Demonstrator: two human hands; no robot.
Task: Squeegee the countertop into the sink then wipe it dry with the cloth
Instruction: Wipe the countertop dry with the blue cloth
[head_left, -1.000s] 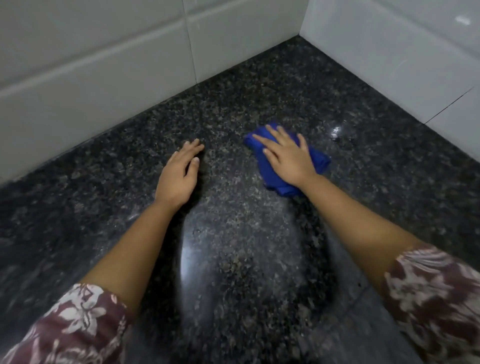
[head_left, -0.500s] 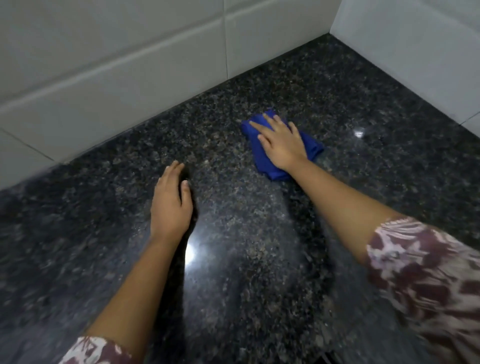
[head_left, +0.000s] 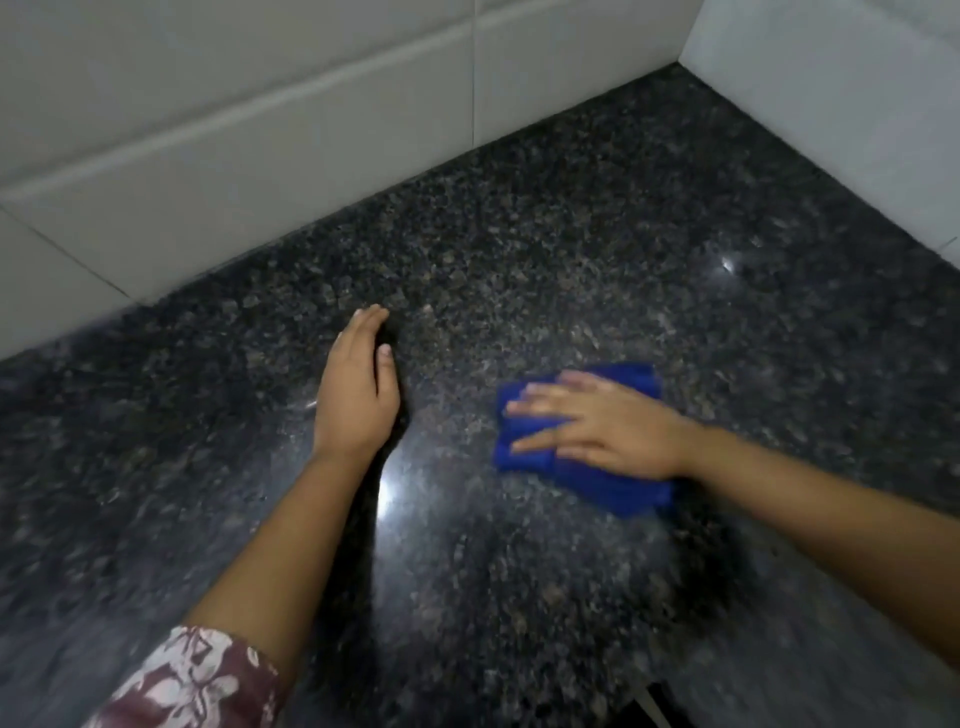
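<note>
A folded blue cloth lies flat on the dark speckled granite countertop, right of centre. My right hand presses down on it with the fingers spread and pointing left, slightly blurred. My left hand rests on the counter to the left of the cloth, fingers together and pointing towards the back wall, holding nothing. Neither a squeegee nor a sink is in view.
White tiled walls meet in a corner at the back right and bound the counter on two sides. A light reflection shines on the stone beside my left wrist. The counter's front edge shows at the bottom right.
My right hand has slid the blue cloth back from the corner towards me, and its fingers now point left. My left hand stays planted on the counter.
</note>
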